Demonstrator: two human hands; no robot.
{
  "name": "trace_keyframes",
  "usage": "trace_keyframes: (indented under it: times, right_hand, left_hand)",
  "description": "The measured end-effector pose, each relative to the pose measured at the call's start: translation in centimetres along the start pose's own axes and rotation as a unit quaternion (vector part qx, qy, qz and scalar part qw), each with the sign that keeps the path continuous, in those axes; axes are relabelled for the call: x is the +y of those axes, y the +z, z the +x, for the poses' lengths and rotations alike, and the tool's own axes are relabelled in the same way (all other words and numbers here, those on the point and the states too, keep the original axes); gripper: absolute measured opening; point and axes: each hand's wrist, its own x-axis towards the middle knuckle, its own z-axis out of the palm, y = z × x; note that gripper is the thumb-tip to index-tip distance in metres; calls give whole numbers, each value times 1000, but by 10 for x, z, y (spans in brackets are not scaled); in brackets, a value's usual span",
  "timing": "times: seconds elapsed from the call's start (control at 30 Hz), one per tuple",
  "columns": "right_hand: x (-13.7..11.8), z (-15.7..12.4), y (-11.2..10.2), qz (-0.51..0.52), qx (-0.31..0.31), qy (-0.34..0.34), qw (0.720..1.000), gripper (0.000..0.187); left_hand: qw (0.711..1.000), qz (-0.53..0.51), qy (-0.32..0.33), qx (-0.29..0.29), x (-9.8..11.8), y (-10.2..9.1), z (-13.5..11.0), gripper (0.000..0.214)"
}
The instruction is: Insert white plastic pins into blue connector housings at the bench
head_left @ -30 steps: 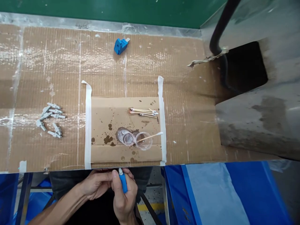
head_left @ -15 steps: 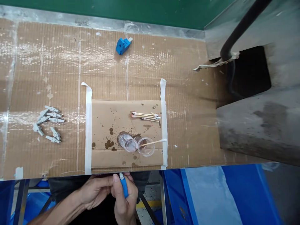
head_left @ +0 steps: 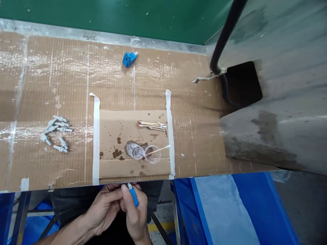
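At the front edge of the cardboard-covered bench, my right hand (head_left: pixel 136 212) is closed round a small blue plastic piece (head_left: pixel 133 196) with a pale tip. The thumb lies along that piece near the tip. My left hand (head_left: pixel 108 206) is right beside it, fingers pinched together and touching or nearly touching the right hand. Whatever the left fingers hold is hidden. Just beyond the hands, a small clear plastic cup with an open lid (head_left: pixel 138 152) lies on a taped cardboard sheet (head_left: pixel 109 170). One cotton swab (head_left: pixel 158 150) rests across the lid.
Several cotton swabs (head_left: pixel 152 125) lie together higher on the sheet. A cluster of small grey plastic parts (head_left: pixel 60 129) is on the left. Farther back sits a blue plastic block (head_left: pixel 129 59) with a pale end. A metal housing (head_left: pixel 265 136) and black cable (head_left: pixel 224 37) stand at the right.
The camera view has shifted, so the bench contents appear slightly displaced, mostly leftward at the right side. Both hands stay together below the bench edge, with the blue piece still in my right hand.
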Motion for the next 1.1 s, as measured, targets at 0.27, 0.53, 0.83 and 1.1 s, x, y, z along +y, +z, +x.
trace_keyframes:
  times: [0.27,0.53,0.83,1.1]
  right_hand:
    - [-2,0,5,-20,18,-8,1000,49]
    - [4,11,-10,-48,-25,-46,997,47]
    - [-25,-18,-15,-135,-76,-239,959,20]
    - [-43,-24,-15,-198,-26,-353,914,8]
  left_hand:
    - [999,4,2,-36,9,2,3,27]
    - [993,46,84,-62,-5,-3,4,19]
    - [925,269,251,-98,6,1,-45,21]
    - [874,332,347,-75,11,-4,-64,20]
